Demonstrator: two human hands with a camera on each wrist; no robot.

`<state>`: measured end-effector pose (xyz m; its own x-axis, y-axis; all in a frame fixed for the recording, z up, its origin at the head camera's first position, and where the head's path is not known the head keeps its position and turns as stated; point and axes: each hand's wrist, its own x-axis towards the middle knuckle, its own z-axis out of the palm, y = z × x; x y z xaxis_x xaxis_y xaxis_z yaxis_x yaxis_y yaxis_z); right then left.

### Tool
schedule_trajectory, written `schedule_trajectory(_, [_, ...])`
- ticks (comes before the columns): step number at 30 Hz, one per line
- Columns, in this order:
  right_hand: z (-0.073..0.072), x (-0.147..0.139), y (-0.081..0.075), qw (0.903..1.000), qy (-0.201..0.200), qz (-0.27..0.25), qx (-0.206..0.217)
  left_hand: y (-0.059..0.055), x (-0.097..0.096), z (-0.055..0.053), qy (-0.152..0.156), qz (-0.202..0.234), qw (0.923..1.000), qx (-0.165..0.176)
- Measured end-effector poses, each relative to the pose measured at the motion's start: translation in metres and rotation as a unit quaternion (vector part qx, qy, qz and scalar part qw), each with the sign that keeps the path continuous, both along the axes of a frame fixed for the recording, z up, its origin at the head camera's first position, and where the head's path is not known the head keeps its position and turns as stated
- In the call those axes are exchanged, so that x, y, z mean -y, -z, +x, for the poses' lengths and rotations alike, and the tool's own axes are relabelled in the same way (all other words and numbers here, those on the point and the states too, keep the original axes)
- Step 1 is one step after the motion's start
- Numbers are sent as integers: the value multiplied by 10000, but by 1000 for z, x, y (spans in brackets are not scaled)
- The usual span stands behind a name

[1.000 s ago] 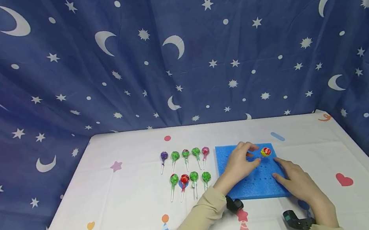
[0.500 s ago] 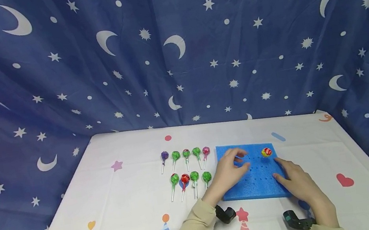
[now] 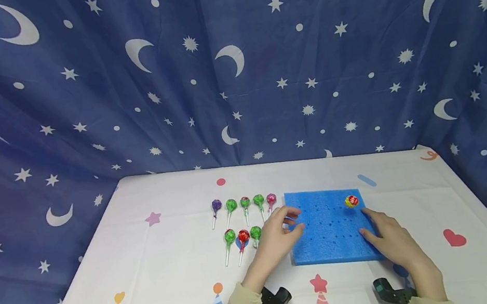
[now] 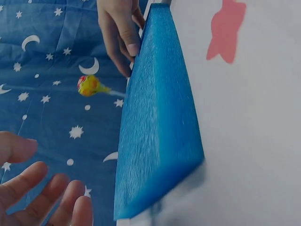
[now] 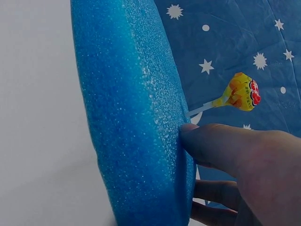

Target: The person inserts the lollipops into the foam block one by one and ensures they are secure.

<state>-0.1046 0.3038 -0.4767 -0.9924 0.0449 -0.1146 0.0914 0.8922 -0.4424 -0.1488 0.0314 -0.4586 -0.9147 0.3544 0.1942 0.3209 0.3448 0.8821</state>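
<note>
In the head view my left hand hovers at the left edge of a blue foam board, fingers loosely bent and holding nothing. The left wrist view shows those fingers spread apart, away from the foam. My right hand rests on the board's right edge, its thumb pressed on the foam surface. A yellow and red wrapped lollipop stands in the board near its back right, its stick sunk in the foam. Rows of small holes dot the board.
Left of the board lie two rows of wrapped lollipops: a purple one, a pink one, a red one and several green ones. My left hand hides part of the front row. A starry blue curtain hangs behind the table.
My left hand has moved left, away from the standing lollipop and across the board to its left edge, covering part of the front lollipop row. The right hand stays where it was.
</note>
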Motion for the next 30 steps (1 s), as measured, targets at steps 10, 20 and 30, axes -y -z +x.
schedule_trajectory(10, [-2, 2, 1, 10000, -16, 33, 22, -2, 32, 8, -701, -13, 9974, 184])
schedule_trajectory(20, [-3, 1, 0, 9999, -24, 71, 92, -10, 66, 0, -1278, 4, 9918, -64])
schedule_trajectory(30, [-2, 1, 1, 9999, -15, 89, 73, -2, 100, -12, -1871, 82, 9823, 84])
